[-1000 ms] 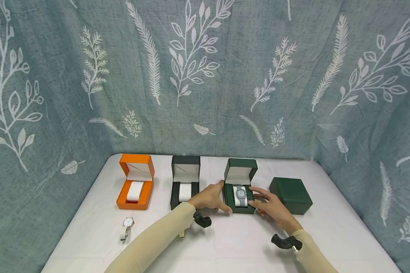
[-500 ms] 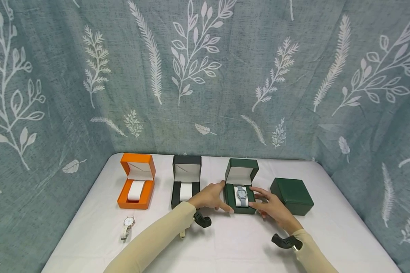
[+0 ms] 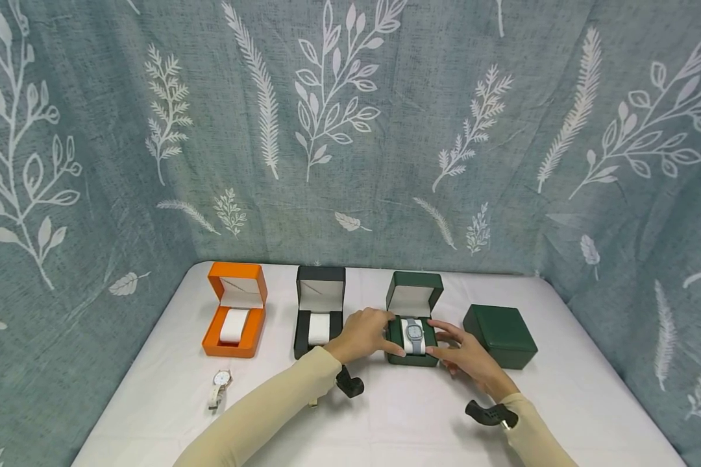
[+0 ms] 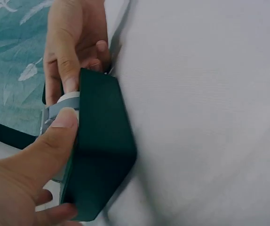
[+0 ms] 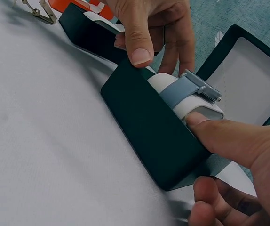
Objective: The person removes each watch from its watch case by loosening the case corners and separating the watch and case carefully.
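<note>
A green watch box (image 3: pixel 413 360) stands with its lid up. Inside it, a white cushion (image 5: pixel 159 81) carries a watch (image 3: pixel 414 332) with a square face and grey-blue strap. My left hand (image 3: pixel 363 332) reaches over the box's left side. Its thumb (image 4: pixel 63 118) lies by the strap in the left wrist view, and its index finger is near the box's back left corner. From the right, my right hand (image 3: pixel 466 353) has its thumb (image 5: pixel 197 117) against the cushion's end, with index finger extended behind and other fingers curled outside the box wall.
An open orange watch box (image 3: pixel 226 351) and an open black watch box (image 3: pixel 302 349) hold white cushions. A closed green box (image 3: pixel 500 335) stands right. One watch (image 3: pixel 219 386) lies front left; another thing (image 3: pixel 313 403) is mostly hidden under my left forearm. A patterned cloth backdrop (image 3: pixel 350 194) surrounds the table.
My left hand has moved slightly right and inward, from beside the green box onto its left edge. My right hand has stayed almost in place, and the watch still sits in the box.
</note>
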### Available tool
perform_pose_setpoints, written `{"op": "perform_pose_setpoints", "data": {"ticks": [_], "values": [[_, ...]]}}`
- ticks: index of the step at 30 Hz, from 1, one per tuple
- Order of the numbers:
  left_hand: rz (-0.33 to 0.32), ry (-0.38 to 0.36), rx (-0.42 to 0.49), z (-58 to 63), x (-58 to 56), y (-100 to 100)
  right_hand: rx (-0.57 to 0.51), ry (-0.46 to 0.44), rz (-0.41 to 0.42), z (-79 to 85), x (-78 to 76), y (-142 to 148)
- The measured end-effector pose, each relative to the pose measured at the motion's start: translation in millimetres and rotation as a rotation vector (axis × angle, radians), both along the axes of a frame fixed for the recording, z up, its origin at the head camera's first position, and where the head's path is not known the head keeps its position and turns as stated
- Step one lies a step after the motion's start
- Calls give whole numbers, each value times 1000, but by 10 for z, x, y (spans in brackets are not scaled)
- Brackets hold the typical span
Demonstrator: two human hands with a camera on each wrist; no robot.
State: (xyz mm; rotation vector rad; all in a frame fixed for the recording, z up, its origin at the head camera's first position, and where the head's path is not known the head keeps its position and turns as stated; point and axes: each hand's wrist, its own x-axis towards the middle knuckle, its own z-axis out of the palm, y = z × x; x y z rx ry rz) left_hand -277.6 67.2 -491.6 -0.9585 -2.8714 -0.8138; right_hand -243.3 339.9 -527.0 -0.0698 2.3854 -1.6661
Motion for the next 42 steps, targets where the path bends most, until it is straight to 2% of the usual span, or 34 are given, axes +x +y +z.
{"op": "perform_pose_setpoints", "data": {"ticks": [7, 13, 20, 36, 42], "values": [[-6, 75, 8, -20, -11, 53, -16, -4, -8, 15, -2, 0], [-25, 89, 0, -49, -20, 104, -15, -7, -11, -9, 0, -6], [-57, 112, -64, -26, 4, 124, -17, 2, -9, -18, 8, -8], [-45, 63, -165, 25, -29, 186, -27, -4, -11, -19, 14, -11], [-53, 70, -203, 15, -59, 204, -33, 7, 3, -12, 15, -13]]}}
